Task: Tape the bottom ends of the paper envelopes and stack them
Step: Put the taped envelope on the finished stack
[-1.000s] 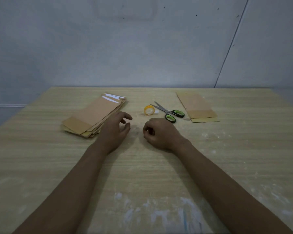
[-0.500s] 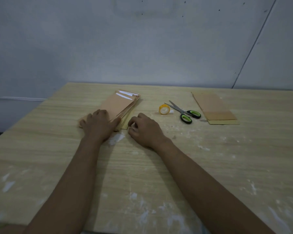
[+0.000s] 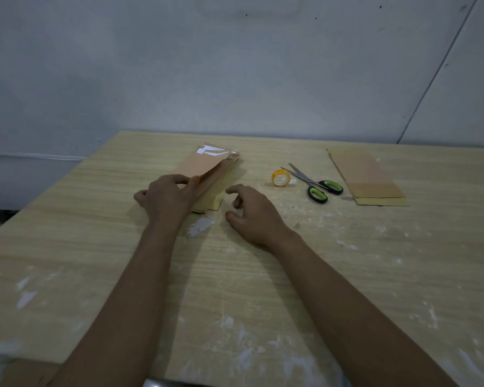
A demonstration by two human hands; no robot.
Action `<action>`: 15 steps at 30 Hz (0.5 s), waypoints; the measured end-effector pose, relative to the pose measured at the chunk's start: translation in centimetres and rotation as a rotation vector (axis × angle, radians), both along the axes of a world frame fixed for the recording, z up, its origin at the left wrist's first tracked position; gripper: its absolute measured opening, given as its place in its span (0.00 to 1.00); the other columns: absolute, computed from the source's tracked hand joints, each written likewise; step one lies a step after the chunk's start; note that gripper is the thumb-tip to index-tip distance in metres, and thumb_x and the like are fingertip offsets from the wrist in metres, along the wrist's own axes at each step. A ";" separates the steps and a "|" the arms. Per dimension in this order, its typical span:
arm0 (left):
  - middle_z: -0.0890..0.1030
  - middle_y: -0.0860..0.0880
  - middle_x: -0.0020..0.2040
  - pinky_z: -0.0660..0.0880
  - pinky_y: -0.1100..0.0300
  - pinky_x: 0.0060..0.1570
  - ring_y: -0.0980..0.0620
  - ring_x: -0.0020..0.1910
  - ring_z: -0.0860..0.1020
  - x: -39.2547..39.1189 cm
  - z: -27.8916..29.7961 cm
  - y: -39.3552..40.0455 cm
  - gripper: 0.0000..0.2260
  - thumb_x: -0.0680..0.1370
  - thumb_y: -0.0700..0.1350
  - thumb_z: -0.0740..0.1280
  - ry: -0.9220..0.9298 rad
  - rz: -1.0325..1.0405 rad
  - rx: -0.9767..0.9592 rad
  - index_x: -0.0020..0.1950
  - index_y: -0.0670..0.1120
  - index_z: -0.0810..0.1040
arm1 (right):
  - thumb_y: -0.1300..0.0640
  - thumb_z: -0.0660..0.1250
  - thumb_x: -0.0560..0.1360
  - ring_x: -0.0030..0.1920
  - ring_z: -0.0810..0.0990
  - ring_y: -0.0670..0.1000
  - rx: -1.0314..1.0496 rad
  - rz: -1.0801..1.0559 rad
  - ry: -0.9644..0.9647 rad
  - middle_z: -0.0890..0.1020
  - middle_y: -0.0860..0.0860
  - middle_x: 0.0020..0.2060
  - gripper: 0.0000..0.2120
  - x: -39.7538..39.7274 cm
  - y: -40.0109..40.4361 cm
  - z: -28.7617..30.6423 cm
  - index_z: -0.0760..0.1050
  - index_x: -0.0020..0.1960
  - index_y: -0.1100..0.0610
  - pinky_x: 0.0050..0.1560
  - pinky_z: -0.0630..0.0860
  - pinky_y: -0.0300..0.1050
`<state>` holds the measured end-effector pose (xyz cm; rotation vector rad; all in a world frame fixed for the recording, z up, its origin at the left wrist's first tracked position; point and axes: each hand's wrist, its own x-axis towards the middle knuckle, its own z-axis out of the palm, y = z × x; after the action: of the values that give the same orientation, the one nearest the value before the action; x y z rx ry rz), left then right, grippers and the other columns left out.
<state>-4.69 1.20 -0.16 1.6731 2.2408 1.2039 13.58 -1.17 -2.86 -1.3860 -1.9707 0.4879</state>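
We see a pale wooden table [image 3: 347, 275] smeared with white marks, both bare forearms reaching across it from the near edge; toward the far edge, left of the middle, lies a pile of brown paper envelopes [image 3: 217, 188]; our left hand [image 3: 169, 198] rests on the near end of that pile and grips the top envelope [image 3: 200, 164], fingers curled over its near end, which lifts off the pile while its far end stays down; our right hand [image 3: 252, 213] sits just right of the pile, fingers loosely curled and grasping nothing, apart from the paper; farther right, toward the far edge, a yellow tape roll [image 3: 280, 178] stands beside scissors [image 3: 316, 182] with green-and-black handles; near the far right corner lies a second, flatter stack of envelopes [image 3: 366, 177].
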 end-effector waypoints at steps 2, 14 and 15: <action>0.86 0.46 0.46 0.63 0.52 0.57 0.43 0.55 0.79 0.1 0.1 -0.1 0.13 0.77 0.58 0.68 -0.026 -0.018 0.047 0.50 0.51 0.86 | 0.56 0.69 0.73 0.41 0.74 0.42 0.002 0.012 0.047 0.77 0.49 0.50 0.27 0.1 -0.1 0.0 0.69 0.71 0.50 0.47 0.71 0.43; 0.85 0.48 0.39 0.73 0.51 0.55 0.46 0.48 0.83 1.4 0.2 -1.0 0.09 0.74 0.55 0.73 -0.035 -0.204 0.103 0.46 0.52 0.87 | 0.49 0.56 0.73 0.62 0.77 0.50 -0.280 -0.002 0.599 0.78 0.49 0.65 0.25 -2.2 1.6 1.2 0.72 0.70 0.40 0.66 0.74 0.53; 0.85 0.49 0.39 0.73 0.50 0.56 0.46 0.48 0.83 1.3 0.2 -1.0 0.08 0.74 0.55 0.73 -0.041 -0.228 0.110 0.46 0.52 0.87 | 0.48 0.56 0.73 0.63 0.77 0.51 -0.278 -0.025 0.580 0.77 0.49 0.65 0.25 -2.4 1.8 1.2 0.73 0.70 0.43 0.67 0.73 0.55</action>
<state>-3.35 0.15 0.02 1.8640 1.9284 1.3109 11.19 0.63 -1.69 -1.2436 -1.4480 1.0518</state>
